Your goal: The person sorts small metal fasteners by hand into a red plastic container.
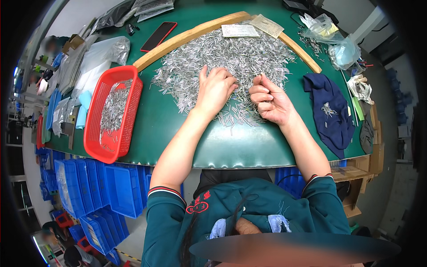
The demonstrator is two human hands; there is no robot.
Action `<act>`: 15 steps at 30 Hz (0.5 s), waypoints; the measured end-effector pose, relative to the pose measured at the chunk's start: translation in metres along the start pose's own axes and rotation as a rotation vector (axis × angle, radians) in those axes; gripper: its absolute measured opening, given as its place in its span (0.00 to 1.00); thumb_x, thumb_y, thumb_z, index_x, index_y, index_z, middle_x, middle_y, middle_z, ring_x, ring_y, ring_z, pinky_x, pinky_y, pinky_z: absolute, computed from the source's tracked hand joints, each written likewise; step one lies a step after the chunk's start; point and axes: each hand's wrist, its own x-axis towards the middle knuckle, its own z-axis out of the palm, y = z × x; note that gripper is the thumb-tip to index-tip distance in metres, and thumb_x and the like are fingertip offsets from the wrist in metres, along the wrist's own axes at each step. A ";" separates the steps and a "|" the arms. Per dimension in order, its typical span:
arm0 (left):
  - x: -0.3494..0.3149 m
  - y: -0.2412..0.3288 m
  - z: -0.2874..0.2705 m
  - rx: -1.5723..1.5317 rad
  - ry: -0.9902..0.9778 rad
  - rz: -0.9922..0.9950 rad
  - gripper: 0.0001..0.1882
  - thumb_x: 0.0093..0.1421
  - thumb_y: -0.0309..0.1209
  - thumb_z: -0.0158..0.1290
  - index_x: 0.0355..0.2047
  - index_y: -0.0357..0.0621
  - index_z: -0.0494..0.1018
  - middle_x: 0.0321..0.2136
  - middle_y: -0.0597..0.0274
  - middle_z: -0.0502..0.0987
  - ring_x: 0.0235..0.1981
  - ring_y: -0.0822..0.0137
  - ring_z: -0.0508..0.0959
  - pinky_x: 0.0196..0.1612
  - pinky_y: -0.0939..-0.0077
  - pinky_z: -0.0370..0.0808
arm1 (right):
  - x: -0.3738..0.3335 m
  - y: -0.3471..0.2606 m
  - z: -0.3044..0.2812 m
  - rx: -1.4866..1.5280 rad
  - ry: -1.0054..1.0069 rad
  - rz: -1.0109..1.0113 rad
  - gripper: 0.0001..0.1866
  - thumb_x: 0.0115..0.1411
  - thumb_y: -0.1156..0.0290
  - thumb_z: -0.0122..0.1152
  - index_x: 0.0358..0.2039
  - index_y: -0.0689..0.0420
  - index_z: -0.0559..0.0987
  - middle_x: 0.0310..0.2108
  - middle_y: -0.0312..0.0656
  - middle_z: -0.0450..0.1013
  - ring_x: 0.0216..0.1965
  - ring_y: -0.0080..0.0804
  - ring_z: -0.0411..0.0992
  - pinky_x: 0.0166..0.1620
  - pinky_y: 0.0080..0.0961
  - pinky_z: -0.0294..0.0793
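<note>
A wide heap of small, thin silvery metal pins (187, 62) is spread over the green table. On the heap rests my left hand (213, 91), palm down, its fingers partly spread and touching the pins; the fingertips are partly hidden. Just to its right, my right hand (273, 102) is raised over the heap's near edge with thumb and forefinger pinched and the other fingers curled. Whatever sits in that pinch is too small to make out. At the left stands a red plastic basket (137, 95) with more of the same pins inside.
Wooden strips (191, 33) border the heap's far side, with two paper cards (240, 30) lying there. A red-edged phone (159, 36) lies far left. Dark blue cloth (327, 122) with a few pins lies right. Plastic bags (344, 53) crowd the far right; blue bins (124, 187) stand below the table.
</note>
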 end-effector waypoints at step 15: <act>0.000 0.010 -0.013 -1.001 -0.068 -0.407 0.09 0.52 0.31 0.51 0.34 0.42 0.73 0.26 0.60 0.77 0.27 0.68 0.77 0.31 0.78 0.71 | 0.001 0.017 0.015 -0.989 0.460 -0.394 0.13 0.57 0.59 0.50 0.28 0.57 0.70 0.14 0.23 0.51 0.13 0.08 0.46 0.12 0.08 0.41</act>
